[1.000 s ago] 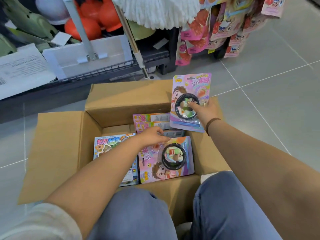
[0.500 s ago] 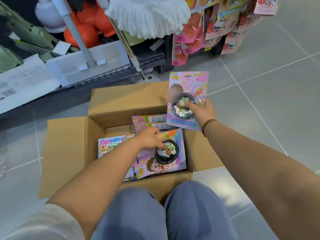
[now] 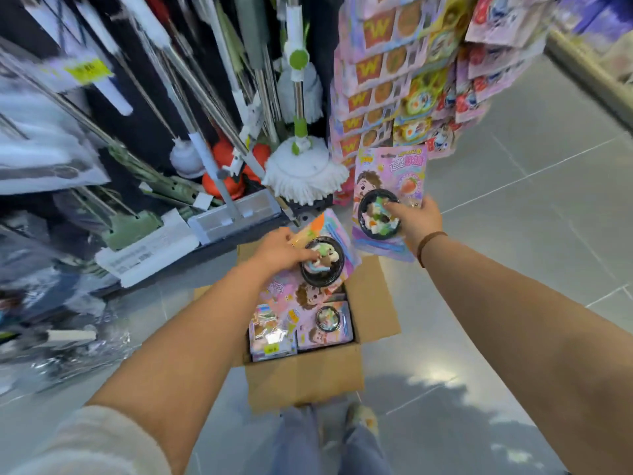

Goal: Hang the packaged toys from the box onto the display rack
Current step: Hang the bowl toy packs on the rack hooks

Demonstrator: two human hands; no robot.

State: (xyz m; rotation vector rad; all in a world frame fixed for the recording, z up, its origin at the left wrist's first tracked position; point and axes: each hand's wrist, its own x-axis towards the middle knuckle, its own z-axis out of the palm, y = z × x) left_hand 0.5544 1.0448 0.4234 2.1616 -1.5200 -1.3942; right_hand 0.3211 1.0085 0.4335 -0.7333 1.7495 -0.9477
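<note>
My right hand (image 3: pixel 414 221) grips a pink packaged toy (image 3: pixel 390 180) with a black bowl blister, held upright in front of the display rack (image 3: pixel 404 84). My left hand (image 3: pixel 284 250) holds a second pink packaged toy (image 3: pixel 308 279), lifted above the open cardboard box (image 3: pixel 305 375) on the floor. Inside the box lie more packaged toys (image 3: pixel 325 323), one pink with a bowl and one (image 3: pixel 270 334) with a blue and yellow card. The rack is full of hanging packets.
Mops (image 3: pixel 305 173) and broom handles lean in a dark shelf at the left and centre. A flat white mop head (image 3: pixel 236 217) lies beside the box. Grey tiled floor (image 3: pixel 531 207) spreads to the right. My feet (image 3: pixel 359 419) stand just behind the box.
I have risen from a crouch to standing. My left hand has lifted a second pink toy out of the box. My right hand has carried its toy up toward the rack.
</note>
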